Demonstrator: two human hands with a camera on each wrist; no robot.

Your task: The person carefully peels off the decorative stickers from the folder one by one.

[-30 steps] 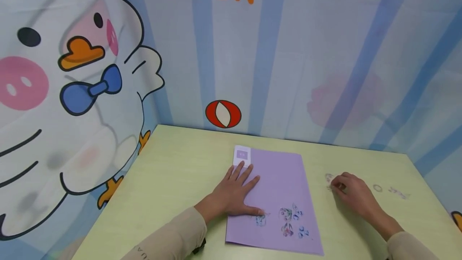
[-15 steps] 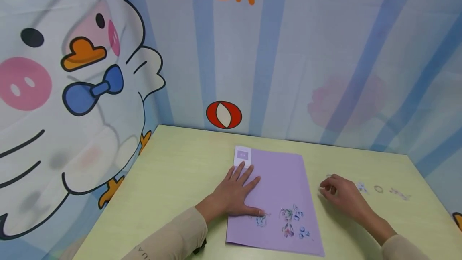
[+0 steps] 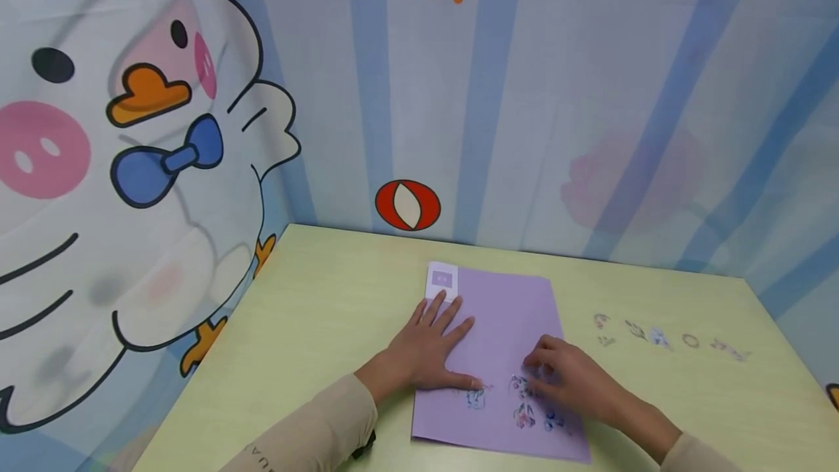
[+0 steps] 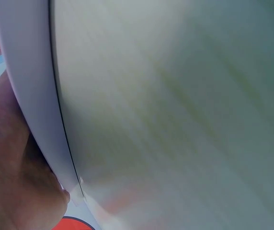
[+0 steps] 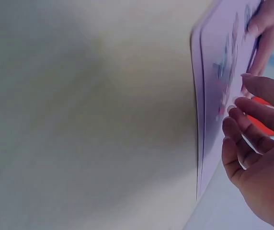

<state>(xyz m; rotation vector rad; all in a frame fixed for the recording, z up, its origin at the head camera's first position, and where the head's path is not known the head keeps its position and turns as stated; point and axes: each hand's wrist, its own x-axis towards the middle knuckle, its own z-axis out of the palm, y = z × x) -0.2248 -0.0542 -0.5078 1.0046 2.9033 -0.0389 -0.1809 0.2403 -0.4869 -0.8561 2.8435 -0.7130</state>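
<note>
My left hand point(image 3: 426, 352) lies spread on a purple sheet point(image 3: 501, 319), thumb beside a small blue sticker-like picture point(image 3: 475, 399). In the left wrist view, the hand point(image 4: 27, 177) rests along the sheet's edge. My right hand point(image 3: 577, 384) is over the sheet's right part, fingers bent and thumb apart from the index finger. Close under its fingertips are several small floral pictures, among them a reddish one point(image 3: 524, 415) and a blue one point(image 3: 553, 421). In the right wrist view, the fingertips of my right hand point(image 5: 256, 143) face the sheet point(image 5: 213, 96); I cannot tell whether they hold a small clear sticker.
On the pale yellow table point(image 3: 341, 282), right of the sheet, lie several small pieces in a row: a pinkish one point(image 3: 601, 321), a blue one point(image 3: 659, 338), a ring point(image 3: 690, 341) and a pinkish sprig point(image 3: 729, 349). A printed duck backdrop point(image 3: 524, 93) stands behind the table.
My right hand has moved left from the small pieces on the table to over the purple sheet, its thumb and index finger now wider apart. The left hand has stayed in place.
</note>
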